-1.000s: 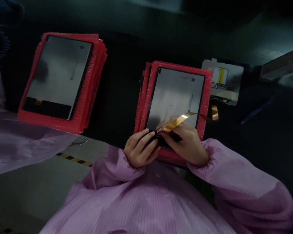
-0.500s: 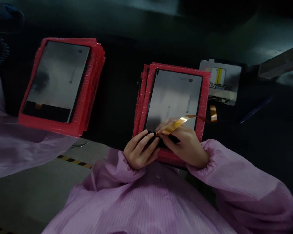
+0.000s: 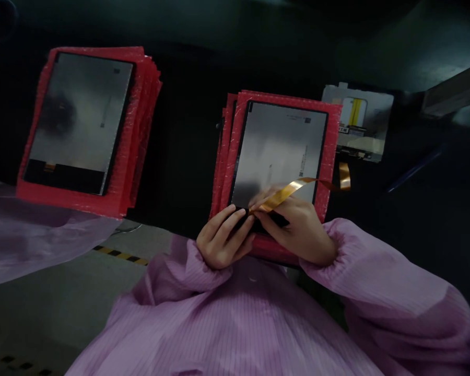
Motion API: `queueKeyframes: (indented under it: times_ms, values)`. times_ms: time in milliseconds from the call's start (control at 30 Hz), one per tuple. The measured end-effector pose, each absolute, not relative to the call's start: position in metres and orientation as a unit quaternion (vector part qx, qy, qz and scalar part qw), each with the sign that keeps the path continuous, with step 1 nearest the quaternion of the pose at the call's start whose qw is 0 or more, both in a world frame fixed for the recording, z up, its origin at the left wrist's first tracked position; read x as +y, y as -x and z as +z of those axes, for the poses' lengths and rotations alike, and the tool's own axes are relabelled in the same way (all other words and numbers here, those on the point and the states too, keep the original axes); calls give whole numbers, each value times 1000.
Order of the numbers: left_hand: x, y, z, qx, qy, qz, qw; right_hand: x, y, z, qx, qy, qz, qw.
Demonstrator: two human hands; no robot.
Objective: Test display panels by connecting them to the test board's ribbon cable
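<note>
A display panel (image 3: 278, 141), silver with a black lower strip, lies on a stack of red bubble-wrap sheets (image 3: 334, 136) in front of me. My right hand (image 3: 297, 222) pinches a golden flex ribbon cable (image 3: 284, 194) at the panel's lower strip. The cable arches up over that hand, and its curled free end hangs past the right edge of the stack. My left hand (image 3: 225, 237) rests on the lower left of the panel with fingers stretched out, fingertips close to the cable's lower end. What lies beneath the fingertips is hidden.
A second display panel (image 3: 82, 115) lies on another red bubble-wrap stack (image 3: 135, 151) at the left. Behind the right stack is a metal plate with a circuit board (image 3: 376, 122). Farther right lies a blue pen (image 3: 415, 168). Another person's pale purple sleeve (image 3: 43, 240) is at the left edge.
The view has shifted slightly, so the left stack appears farther left and higher. Both hands and the ribbon cable keep nearly the same place on the panel.
</note>
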State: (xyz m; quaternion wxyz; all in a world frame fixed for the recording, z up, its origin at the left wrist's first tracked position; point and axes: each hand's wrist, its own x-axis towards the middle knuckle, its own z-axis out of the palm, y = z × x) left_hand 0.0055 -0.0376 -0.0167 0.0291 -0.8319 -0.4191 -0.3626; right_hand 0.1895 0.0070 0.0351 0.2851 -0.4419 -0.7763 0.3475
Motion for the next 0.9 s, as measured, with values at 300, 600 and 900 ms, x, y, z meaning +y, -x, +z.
queueKeyframes:
  times_ms: [300,600,900]
  values:
    - [-36,-10,-15,-423,829,-364,42,6,-191,33,-791,438,303,300]
    - [-36,-10,-14,-444,813,-376,0,-1,-213,65,-826,428,316,185]
    - [-37,-14,-19,-464,783,-413,16,38,-313,90,-713,626,134,284]
